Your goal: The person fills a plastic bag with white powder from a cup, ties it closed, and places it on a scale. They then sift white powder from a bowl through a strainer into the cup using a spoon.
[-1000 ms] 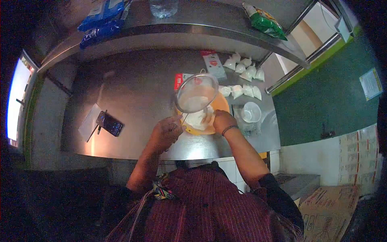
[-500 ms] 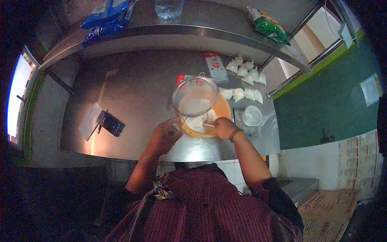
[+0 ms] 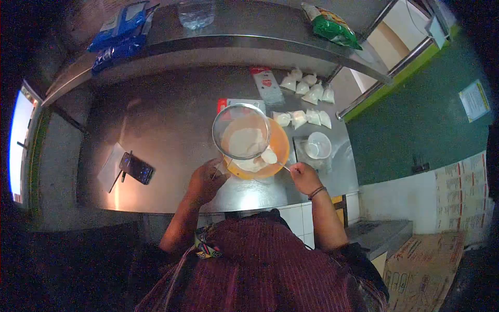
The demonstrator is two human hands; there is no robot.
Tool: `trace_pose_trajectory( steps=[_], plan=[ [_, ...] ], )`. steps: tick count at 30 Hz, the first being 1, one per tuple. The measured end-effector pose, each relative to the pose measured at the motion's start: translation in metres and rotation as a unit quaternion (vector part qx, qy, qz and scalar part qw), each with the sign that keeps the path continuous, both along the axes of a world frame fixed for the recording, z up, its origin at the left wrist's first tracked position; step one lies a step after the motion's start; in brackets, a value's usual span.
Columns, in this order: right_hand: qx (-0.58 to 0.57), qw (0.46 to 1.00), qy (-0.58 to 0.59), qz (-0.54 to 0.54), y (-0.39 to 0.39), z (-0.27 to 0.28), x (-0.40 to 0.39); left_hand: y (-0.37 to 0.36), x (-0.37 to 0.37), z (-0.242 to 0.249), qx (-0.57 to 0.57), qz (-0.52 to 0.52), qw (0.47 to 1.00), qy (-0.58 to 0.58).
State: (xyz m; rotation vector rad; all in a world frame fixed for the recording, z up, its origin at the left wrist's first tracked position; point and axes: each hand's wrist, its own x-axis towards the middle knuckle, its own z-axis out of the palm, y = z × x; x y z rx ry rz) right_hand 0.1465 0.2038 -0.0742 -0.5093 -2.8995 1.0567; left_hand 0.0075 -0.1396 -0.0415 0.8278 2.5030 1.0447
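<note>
My right hand (image 3: 305, 178) grips the thin handle of a spoon (image 3: 280, 165). A heap of white powder fills the spoon's bowl, held above the right side of an orange basin (image 3: 282, 140). More white powder (image 3: 253, 165) lies inside the basin. A round wire-mesh sieve (image 3: 214, 134) covers the basin's back left part, with powder visible through the mesh. Left of the basin, my left hand (image 3: 206, 182) is closed on what looks like a small clear plastic bag (image 3: 222, 167). Its fingers partly hide the bag, close to the sieve's near edge.
Several tied bags of white powder (image 3: 313, 93) stand at the back right. A white tub (image 3: 318, 145) sits right of the basin. Behind are red-and-white packets (image 3: 267, 86). A phone (image 3: 136, 168) lies at left on the steel table (image 3: 156, 119). A shelf (image 3: 244, 41) overhangs the back.
My right hand has drawn back to the right, lifting the spoon out of the powder with a heap on it. My left hand stays beside the basin. The whole view has shifted slightly.
</note>
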Motion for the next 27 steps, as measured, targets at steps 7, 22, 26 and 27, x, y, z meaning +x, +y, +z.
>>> trace_pose_trajectory(
  steps=[7, 22, 26, 27],
  plan=[
    [0.011, 0.997, 0.079, -0.02, -0.005, -0.024, -0.006, 0.019, -0.008, -0.031, 0.042, -0.027, 0.993, 0.108],
    [-0.058, 0.991, -0.079, -0.087, 0.008, -0.023, -0.021, 0.049, -0.018, -0.031, 0.122, 0.074, 0.99, 0.015],
    [-0.103, 0.988, -0.025, -0.112, 0.023, -0.022, -0.009, 0.061, -0.012, -0.036, 0.12, 0.02, 0.989, 0.086],
    [-0.132, 0.982, -0.009, -0.135, 0.029, -0.027, -0.006, 0.065, -0.013, -0.042, 0.107, -0.019, 0.976, 0.186]
  ],
)
